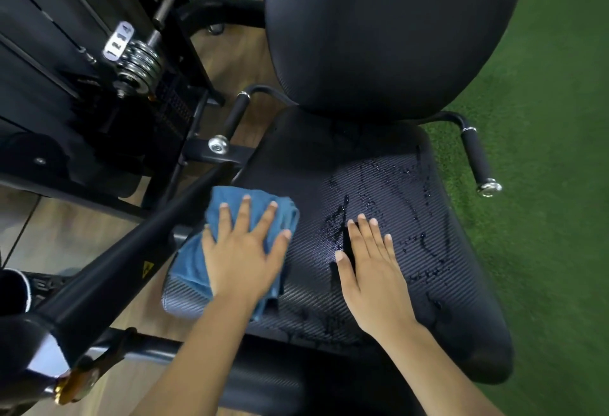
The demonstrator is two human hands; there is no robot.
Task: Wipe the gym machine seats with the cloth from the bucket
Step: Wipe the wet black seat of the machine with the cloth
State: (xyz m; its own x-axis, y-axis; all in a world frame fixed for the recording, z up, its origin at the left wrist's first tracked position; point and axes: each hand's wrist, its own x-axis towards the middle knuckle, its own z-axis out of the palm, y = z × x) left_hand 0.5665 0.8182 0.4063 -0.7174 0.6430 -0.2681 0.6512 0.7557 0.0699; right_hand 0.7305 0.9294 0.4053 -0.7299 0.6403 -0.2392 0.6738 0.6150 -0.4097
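Our left grip lies flat, fingers spread, pressing the folded blue terry cloth at the left edge of the black ribbed padded seat; our right grip rests flat on its wet middle, empty. We judge the cloth limp and light: best palmed

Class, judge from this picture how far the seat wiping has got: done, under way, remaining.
Done: the blue cloth is on the seat, which is already wet. Under way: the left hand presses the cloth flat at the seat's left edge; the right hand rests flat beside it. Left: water streaks across the middle and right.
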